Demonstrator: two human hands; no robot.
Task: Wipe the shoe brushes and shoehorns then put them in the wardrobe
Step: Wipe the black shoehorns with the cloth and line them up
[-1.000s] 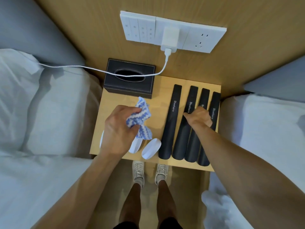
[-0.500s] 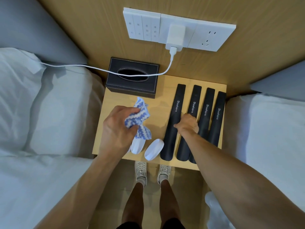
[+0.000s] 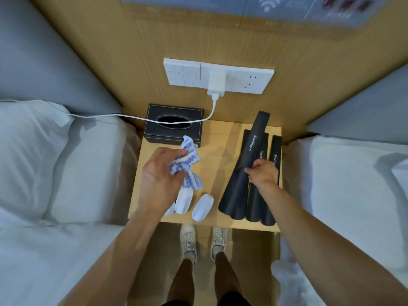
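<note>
My right hand (image 3: 262, 175) grips a black shoehorn (image 3: 247, 157) marked "Shoehorn" and holds it lifted and tilted above the other black shoehorns (image 3: 261, 206) lying side by side on the right of the wooden nightstand (image 3: 217, 138). My left hand (image 3: 161, 175) holds a bunched blue-and-white cloth (image 3: 185, 165) over the nightstand's left half. White oval shoe brushes (image 3: 202, 207) lie near the front edge, one partly hidden under my left hand.
A black tissue box (image 3: 174, 124) stands at the back left of the nightstand, with a white charger cable (image 3: 132, 117) draped over it from the wall socket panel (image 3: 218, 77). Beds with white bedding (image 3: 44, 173) flank both sides. My feet (image 3: 203, 241) stand in front.
My right hand has closed round one shoehorn and lifted it off the row, tilted. My left hand with the cloth has stayed about where it was. The camera tilted upward.
</note>
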